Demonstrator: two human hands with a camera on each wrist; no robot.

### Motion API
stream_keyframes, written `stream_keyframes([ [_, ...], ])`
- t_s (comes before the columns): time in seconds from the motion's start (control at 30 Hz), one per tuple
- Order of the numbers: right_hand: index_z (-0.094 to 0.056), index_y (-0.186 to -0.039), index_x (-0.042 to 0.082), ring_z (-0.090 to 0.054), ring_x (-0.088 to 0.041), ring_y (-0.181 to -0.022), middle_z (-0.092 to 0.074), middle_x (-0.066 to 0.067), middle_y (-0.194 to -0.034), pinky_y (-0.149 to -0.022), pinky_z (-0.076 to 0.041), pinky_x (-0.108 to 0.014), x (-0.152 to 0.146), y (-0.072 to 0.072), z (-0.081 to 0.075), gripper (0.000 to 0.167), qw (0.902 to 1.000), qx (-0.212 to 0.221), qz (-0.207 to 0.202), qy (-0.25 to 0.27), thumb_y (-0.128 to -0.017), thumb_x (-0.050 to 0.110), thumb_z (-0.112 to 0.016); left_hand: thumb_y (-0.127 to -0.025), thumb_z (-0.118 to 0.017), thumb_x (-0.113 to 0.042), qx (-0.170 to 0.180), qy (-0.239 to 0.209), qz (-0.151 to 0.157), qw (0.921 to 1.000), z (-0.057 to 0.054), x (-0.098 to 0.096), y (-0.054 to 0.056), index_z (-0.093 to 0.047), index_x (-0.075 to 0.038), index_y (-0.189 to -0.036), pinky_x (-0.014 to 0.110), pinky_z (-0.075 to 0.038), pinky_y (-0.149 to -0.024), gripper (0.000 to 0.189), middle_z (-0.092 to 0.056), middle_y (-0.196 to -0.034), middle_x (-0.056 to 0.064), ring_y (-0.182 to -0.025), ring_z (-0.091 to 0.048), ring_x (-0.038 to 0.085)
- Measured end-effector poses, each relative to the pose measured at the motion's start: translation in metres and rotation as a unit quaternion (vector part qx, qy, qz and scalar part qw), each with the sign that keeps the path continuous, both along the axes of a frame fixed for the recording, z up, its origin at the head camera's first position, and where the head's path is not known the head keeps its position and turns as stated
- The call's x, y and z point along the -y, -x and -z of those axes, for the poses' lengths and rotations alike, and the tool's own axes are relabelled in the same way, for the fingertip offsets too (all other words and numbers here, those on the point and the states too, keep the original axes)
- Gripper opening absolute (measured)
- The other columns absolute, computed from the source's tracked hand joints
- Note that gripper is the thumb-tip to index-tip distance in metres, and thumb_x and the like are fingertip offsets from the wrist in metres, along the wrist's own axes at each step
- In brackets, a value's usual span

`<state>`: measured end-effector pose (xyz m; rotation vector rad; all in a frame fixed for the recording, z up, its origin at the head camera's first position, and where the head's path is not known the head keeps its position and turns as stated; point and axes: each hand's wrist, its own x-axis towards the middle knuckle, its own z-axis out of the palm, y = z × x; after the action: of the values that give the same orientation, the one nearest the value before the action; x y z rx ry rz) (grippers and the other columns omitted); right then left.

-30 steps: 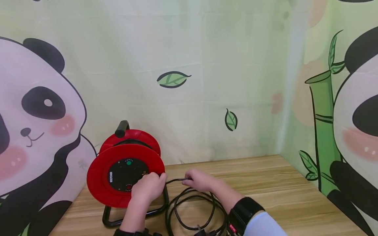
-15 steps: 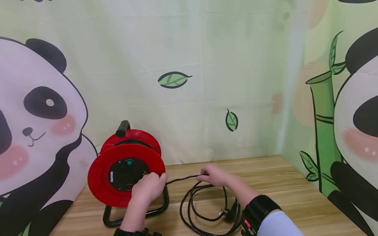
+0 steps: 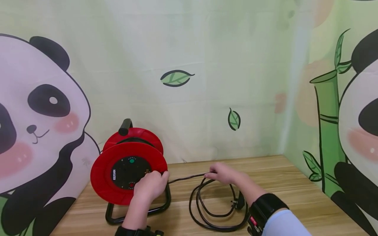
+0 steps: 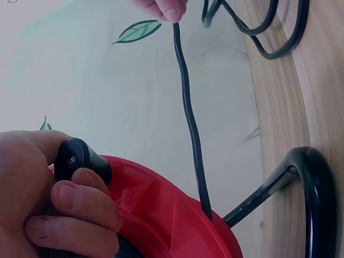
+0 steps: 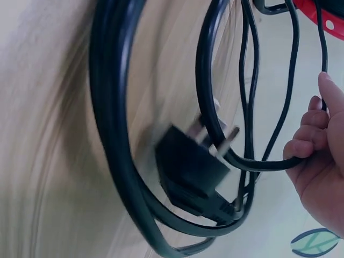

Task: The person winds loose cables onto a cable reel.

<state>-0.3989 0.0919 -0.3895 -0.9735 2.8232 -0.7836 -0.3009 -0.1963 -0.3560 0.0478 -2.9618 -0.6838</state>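
A red cable reel [image 3: 101,178] with a black centre panel stands on the table at the left in the head view. My left hand [image 3: 150,186] grips the black crank knob [image 4: 81,161] on its front, fingers wrapped round it. Out to the right, my right hand [image 3: 222,173] pinches the black cable [image 4: 188,113], which runs nearly straight from the reel's rim to the fingers. Loose loops of that cable hang and lie below the right hand. Among the loops is a black plug [image 5: 191,166] with metal pins showing.
The reel's black tubular stand [image 3: 110,214] rests on the wooden table [image 3: 298,196]. A carrying handle [image 3: 125,127] rises at its top. Behind and at both sides hangs a green cloth backdrop [image 3: 251,59] printed with pandas, bamboo and leaves.
My right hand has moved right, away from the reel, stretching a longer run of cable. The loops and plug have shifted right with it. My left hand stays on the crank knob.
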Motion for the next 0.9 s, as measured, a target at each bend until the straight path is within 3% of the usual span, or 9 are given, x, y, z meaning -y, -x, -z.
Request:
stream_keyframes([
  [0.37, -0.051, -0.071, 0.012, -0.035, -0.011, -0.055, -0.039, 0.006, -0.061, -0.055, -0.03, -0.028, -0.043, 0.008, -0.003, 0.037, 0.999, -0.017, 0.04, 0.012, -0.101, 0.028, -0.066, -0.104, -0.032, -0.043, 0.006, -0.003, 0.003, 1.0, -0.002, -0.002, 0.0, -0.06, -0.011, -0.073, 0.038, -0.04, -0.057, 0.053, -0.054, -0.07, 0.008, -0.065, -0.052, 0.024],
  [0.63, -0.049, -0.071, 0.013, -0.039, -0.012, -0.058, -0.04, 0.006, -0.064, -0.058, -0.033, -0.029, -0.067, 0.008, -0.012, 0.038, 0.9962, -0.059, 0.048, -0.043, -0.1, 0.03, -0.066, -0.105, -0.032, -0.043, 0.011, -0.012, 0.009, 0.9998, -0.001, -0.003, 0.001, -0.059, -0.01, -0.072, 0.038, -0.04, -0.057, 0.053, -0.055, -0.069, 0.008, -0.064, -0.052, 0.024],
  [0.83, -0.05, -0.07, 0.013, -0.041, -0.014, -0.056, -0.043, 0.003, -0.063, -0.056, -0.036, -0.031, -0.105, 0.011, -0.017, 0.038, 0.9877, -0.09, 0.112, -0.061, -0.101, 0.03, -0.065, -0.104, -0.033, -0.04, 0.028, -0.002, 0.015, 0.9995, 0.001, 0.001, 0.001, -0.059, -0.01, -0.074, 0.039, -0.041, -0.06, 0.049, -0.055, -0.07, 0.008, -0.066, -0.052, 0.025],
  [0.9, -0.051, -0.069, 0.013, -0.041, -0.014, -0.055, -0.043, 0.003, -0.062, -0.056, -0.036, -0.032, -0.117, 0.013, -0.018, 0.039, 0.986, -0.102, 0.117, -0.06, -0.101, 0.031, -0.065, -0.104, -0.034, -0.038, 0.031, -0.001, 0.017, 0.9994, 0.0, 0.003, 0.001, -0.06, -0.011, -0.075, 0.039, -0.041, -0.06, 0.048, -0.055, -0.07, 0.008, -0.067, -0.052, 0.025],
])
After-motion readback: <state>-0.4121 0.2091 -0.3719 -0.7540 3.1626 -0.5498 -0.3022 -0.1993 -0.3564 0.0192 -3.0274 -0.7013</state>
